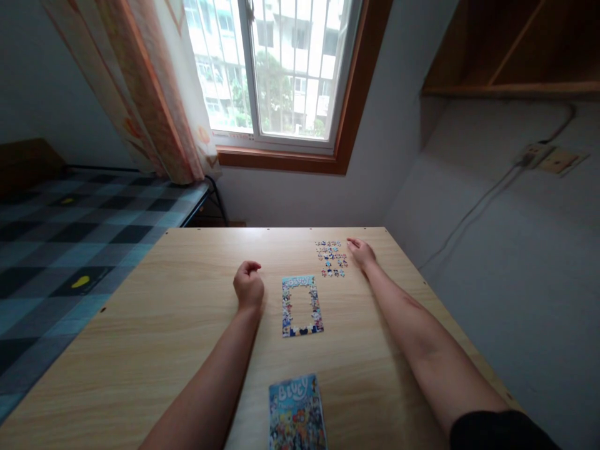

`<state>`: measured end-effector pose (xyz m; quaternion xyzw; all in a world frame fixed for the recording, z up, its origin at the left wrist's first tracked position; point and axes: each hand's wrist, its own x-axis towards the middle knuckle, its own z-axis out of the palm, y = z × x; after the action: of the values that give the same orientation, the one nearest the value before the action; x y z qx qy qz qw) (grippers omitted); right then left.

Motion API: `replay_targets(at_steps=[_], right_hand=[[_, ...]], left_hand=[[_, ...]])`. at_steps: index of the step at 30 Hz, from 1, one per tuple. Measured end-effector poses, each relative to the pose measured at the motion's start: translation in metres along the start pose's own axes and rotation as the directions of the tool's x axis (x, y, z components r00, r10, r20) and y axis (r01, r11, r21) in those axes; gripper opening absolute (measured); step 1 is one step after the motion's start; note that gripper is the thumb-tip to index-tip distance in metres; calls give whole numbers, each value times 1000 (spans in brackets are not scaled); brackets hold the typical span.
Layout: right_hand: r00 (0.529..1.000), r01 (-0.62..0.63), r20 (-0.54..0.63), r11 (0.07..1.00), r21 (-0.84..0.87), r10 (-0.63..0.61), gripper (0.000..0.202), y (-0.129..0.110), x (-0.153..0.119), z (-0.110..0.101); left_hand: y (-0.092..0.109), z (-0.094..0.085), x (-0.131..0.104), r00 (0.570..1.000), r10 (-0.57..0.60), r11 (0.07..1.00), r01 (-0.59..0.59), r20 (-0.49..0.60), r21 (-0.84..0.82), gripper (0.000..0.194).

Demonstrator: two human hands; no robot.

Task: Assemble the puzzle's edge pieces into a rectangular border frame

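A rectangular puzzle border (287, 312) lies on the wooden table, its pieces joined around a bare middle. Beyond it, to the right, several loose puzzle pieces (332, 256) are laid out in rows. My left hand (249, 285) rests left of the border, its fingers curled into a fist with nothing visible in them. My right hand (361, 252) is just right of the loose pieces, thumb and fingertips pinched together; whatever they hold, if anything, is too small to make out. Nearest to me lies a blue Bluey box (297, 412) with a colourful picture.
The wooden table (154, 300) reaches toward the wall under a barred window (295, 69). A bed (94, 231) with a checked cover stands at the left, beside a curtain. On the right wall are a socket with a cable and a wooden shelf (510, 92).
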<state>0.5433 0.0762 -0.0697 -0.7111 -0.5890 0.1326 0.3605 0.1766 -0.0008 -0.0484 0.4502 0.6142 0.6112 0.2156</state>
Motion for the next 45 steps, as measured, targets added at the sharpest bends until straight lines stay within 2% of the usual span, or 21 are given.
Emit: replay_targets(at_steps=[4,7,10,13,21,28,31,34,37,40,45], right_hand=[[997,-36,-62,971,238,52,37,3,-3,-5],[980,-38,-166,924,380,108,44,6,-12,-10],[950,-37,-256,881,472,177,53,8,-25,-11],[949,-28,-255,853,521,187,54,8,-35,-11],[995,-32,-65,864,502,75,41,-2,-40,-8],[990,-140,90,896,422,113,38,-9,-36,-19],[963,-187,250,917,353,101,31,-14,-38,-33],[897,-203,437,942,269,68,24,-23,-44,-44],[828,-166,560,967,192,31,28,-31,-51,-48],[810,-111,586,987,113,24,35,-36,-54,-46],[835,-59,547,998,-5,52,43,-40,-59,-43]], left_hand=[[0,0,0,1000,-2,1000,2,-4,10,18],[2,0,0,1000,-4,1000,4,-12,11,18],[2,0,0,1000,-4,1000,4,-9,16,18],[0,0,1,1000,0,1000,0,-7,19,18],[3,-1,1,1000,-11,999,11,-6,35,18],[7,-1,0,1000,-15,998,15,1,68,17],[8,-1,0,1000,-16,997,16,3,71,16],[8,-1,1,1000,-18,997,17,9,73,16],[8,-1,1,1000,-20,997,19,15,80,16],[9,-1,1,1000,-22,996,21,12,89,16],[10,-2,2,999,-41,994,39,12,97,16]])
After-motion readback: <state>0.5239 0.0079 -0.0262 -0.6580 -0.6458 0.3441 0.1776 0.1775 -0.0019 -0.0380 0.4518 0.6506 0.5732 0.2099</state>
